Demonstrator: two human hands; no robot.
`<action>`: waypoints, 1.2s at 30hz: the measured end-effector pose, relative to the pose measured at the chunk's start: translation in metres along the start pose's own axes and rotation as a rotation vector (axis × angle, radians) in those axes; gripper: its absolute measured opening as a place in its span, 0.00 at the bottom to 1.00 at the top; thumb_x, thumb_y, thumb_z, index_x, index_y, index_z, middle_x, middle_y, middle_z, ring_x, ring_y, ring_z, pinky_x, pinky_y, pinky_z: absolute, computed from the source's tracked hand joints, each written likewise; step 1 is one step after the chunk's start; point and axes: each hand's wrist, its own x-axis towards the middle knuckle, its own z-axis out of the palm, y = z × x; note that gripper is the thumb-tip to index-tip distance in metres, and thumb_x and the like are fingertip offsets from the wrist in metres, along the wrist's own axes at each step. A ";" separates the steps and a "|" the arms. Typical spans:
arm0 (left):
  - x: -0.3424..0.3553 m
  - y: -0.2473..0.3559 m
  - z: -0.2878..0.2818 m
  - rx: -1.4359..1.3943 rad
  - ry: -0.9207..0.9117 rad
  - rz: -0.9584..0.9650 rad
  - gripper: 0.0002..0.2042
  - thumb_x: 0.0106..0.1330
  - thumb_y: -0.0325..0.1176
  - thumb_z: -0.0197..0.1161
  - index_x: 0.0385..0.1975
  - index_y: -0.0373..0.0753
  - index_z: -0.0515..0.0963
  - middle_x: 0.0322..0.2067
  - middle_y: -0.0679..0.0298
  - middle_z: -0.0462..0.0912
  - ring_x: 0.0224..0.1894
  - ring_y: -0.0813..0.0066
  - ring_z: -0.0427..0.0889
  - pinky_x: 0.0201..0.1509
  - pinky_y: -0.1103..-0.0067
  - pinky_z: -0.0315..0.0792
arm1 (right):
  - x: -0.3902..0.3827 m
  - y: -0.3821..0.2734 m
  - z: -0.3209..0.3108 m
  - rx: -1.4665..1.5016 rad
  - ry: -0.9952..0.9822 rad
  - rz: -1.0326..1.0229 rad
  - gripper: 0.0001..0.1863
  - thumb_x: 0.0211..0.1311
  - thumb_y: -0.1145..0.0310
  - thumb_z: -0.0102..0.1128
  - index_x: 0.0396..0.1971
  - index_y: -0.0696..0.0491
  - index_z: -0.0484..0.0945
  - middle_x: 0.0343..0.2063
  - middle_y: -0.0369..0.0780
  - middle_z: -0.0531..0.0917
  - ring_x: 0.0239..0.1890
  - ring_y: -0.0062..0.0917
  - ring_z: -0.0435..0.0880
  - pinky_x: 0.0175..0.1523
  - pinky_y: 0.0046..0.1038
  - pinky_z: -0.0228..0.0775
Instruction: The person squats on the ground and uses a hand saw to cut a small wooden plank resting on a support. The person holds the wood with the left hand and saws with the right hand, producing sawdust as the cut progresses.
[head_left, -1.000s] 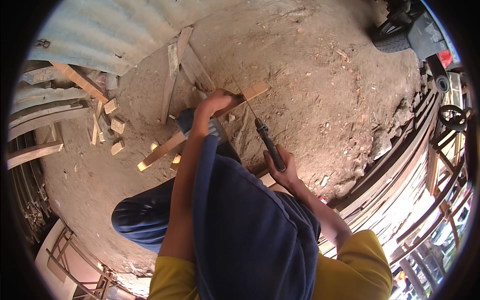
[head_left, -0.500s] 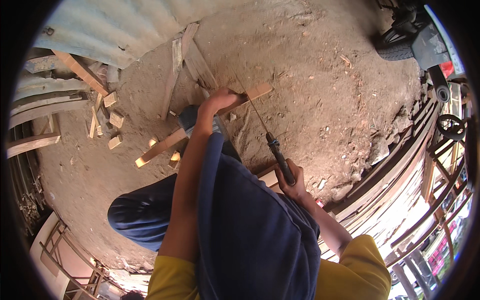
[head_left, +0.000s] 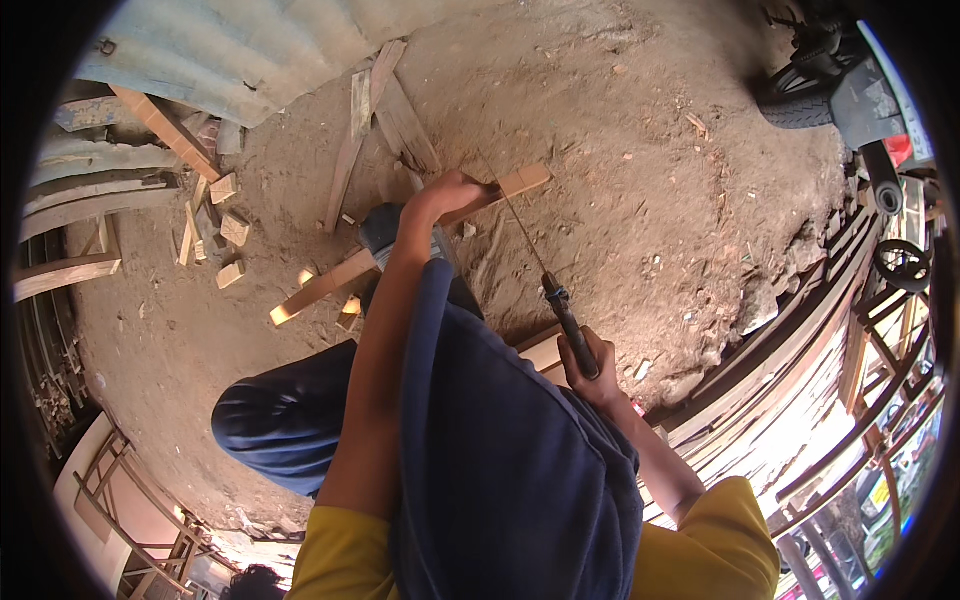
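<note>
We have hands apart: right hand closed round the saw handle, left hand clamped on the wooden bar, blade crossing it just beside that hand.

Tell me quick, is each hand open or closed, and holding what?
Left hand: closed, gripping the piece of wood.
Right hand: closed, holding the saw.

Your saw handle is black with a blue tie, your plank orange-brown, your sleeves yellow, the cloth before you navy; the ground is brown, the corrugated sheet pale blue-grey.
</note>
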 end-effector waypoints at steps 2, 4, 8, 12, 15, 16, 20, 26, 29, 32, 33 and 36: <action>0.013 -0.008 0.002 0.017 0.015 -0.051 0.21 0.56 0.36 0.51 0.49 0.34 0.75 0.48 0.50 0.78 0.52 0.57 0.76 0.54 0.70 0.66 | 0.013 0.000 0.005 -0.042 -0.043 0.021 0.08 0.59 0.71 0.57 0.25 0.58 0.71 0.15 0.41 0.71 0.18 0.24 0.72 0.23 0.28 0.61; 0.011 -0.007 0.003 0.063 0.062 0.019 0.22 0.56 0.42 0.54 0.47 0.34 0.76 0.46 0.49 0.79 0.49 0.56 0.77 0.51 0.70 0.69 | 0.041 -0.006 0.014 -0.114 -0.050 0.018 0.08 0.59 0.70 0.57 0.27 0.59 0.73 0.16 0.45 0.74 0.18 0.30 0.77 0.25 0.31 0.65; 0.004 -0.012 0.000 0.029 0.085 0.073 0.24 0.56 0.44 0.56 0.48 0.34 0.75 0.46 0.49 0.79 0.48 0.54 0.77 0.51 0.68 0.69 | 0.054 -0.015 0.022 0.037 -0.015 0.056 0.12 0.60 0.72 0.57 0.20 0.56 0.67 0.11 0.33 0.65 0.16 0.13 0.62 0.20 0.23 0.54; -0.004 -0.002 0.001 -0.012 0.045 0.028 0.23 0.55 0.42 0.55 0.48 0.34 0.75 0.48 0.49 0.77 0.51 0.55 0.76 0.53 0.68 0.67 | 0.003 0.003 -0.009 -0.076 -0.078 0.082 0.10 0.59 0.71 0.57 0.22 0.58 0.70 0.12 0.41 0.71 0.16 0.24 0.74 0.22 0.28 0.63; 0.000 0.002 -0.001 -0.009 0.014 0.002 0.22 0.56 0.39 0.53 0.49 0.33 0.74 0.48 0.48 0.77 0.54 0.55 0.74 0.56 0.70 0.66 | -0.006 0.011 -0.010 -0.069 -0.065 0.093 0.09 0.59 0.72 0.56 0.22 0.59 0.70 0.12 0.41 0.71 0.16 0.23 0.74 0.22 0.28 0.63; 0.004 -0.002 0.002 0.021 0.043 0.009 0.22 0.56 0.39 0.54 0.49 0.33 0.74 0.48 0.48 0.78 0.54 0.55 0.74 0.55 0.70 0.66 | 0.008 0.011 -0.002 -0.056 -0.051 0.073 0.09 0.59 0.72 0.56 0.23 0.59 0.70 0.12 0.41 0.71 0.16 0.24 0.74 0.22 0.28 0.63; 0.020 -0.023 0.002 -0.015 0.024 0.033 0.22 0.57 0.41 0.54 0.49 0.34 0.75 0.48 0.49 0.78 0.53 0.56 0.75 0.55 0.70 0.66 | 0.058 -0.009 0.029 0.022 0.026 0.019 0.12 0.60 0.72 0.56 0.19 0.56 0.67 0.11 0.31 0.62 0.17 0.11 0.59 0.20 0.20 0.51; 0.007 -0.004 0.001 0.001 0.007 -0.053 0.24 0.56 0.42 0.55 0.50 0.35 0.74 0.50 0.50 0.77 0.53 0.56 0.75 0.55 0.69 0.66 | -0.012 0.014 -0.015 -0.085 -0.073 0.123 0.08 0.57 0.73 0.57 0.22 0.59 0.70 0.14 0.42 0.72 0.16 0.26 0.75 0.22 0.28 0.64; 0.002 -0.003 -0.001 0.011 0.025 -0.036 0.25 0.55 0.43 0.55 0.50 0.34 0.74 0.51 0.50 0.76 0.54 0.56 0.74 0.55 0.69 0.66 | -0.003 0.012 -0.009 -0.098 -0.074 0.064 0.09 0.58 0.73 0.56 0.22 0.59 0.70 0.13 0.41 0.72 0.16 0.25 0.75 0.22 0.27 0.64; -0.009 0.003 -0.005 -0.011 0.033 -0.058 0.26 0.55 0.44 0.56 0.50 0.31 0.73 0.51 0.49 0.75 0.55 0.57 0.74 0.55 0.69 0.67 | 0.046 -0.003 0.019 -0.016 -0.024 0.018 0.12 0.60 0.70 0.57 0.20 0.57 0.67 0.13 0.33 0.66 0.18 0.13 0.62 0.21 0.24 0.55; -0.015 0.006 -0.006 0.004 0.036 -0.029 0.26 0.55 0.44 0.56 0.50 0.31 0.73 0.51 0.48 0.75 0.55 0.57 0.74 0.56 0.69 0.67 | 0.057 -0.004 0.024 0.015 -0.012 0.037 0.12 0.61 0.70 0.56 0.20 0.56 0.67 0.13 0.33 0.66 0.18 0.13 0.62 0.22 0.24 0.55; -0.024 0.011 -0.009 0.043 0.041 0.021 0.26 0.55 0.44 0.56 0.49 0.30 0.73 0.51 0.47 0.75 0.55 0.57 0.73 0.56 0.69 0.66 | 0.042 -0.010 0.012 -0.091 -0.061 0.039 0.08 0.59 0.72 0.55 0.23 0.59 0.71 0.13 0.40 0.72 0.17 0.22 0.73 0.23 0.27 0.63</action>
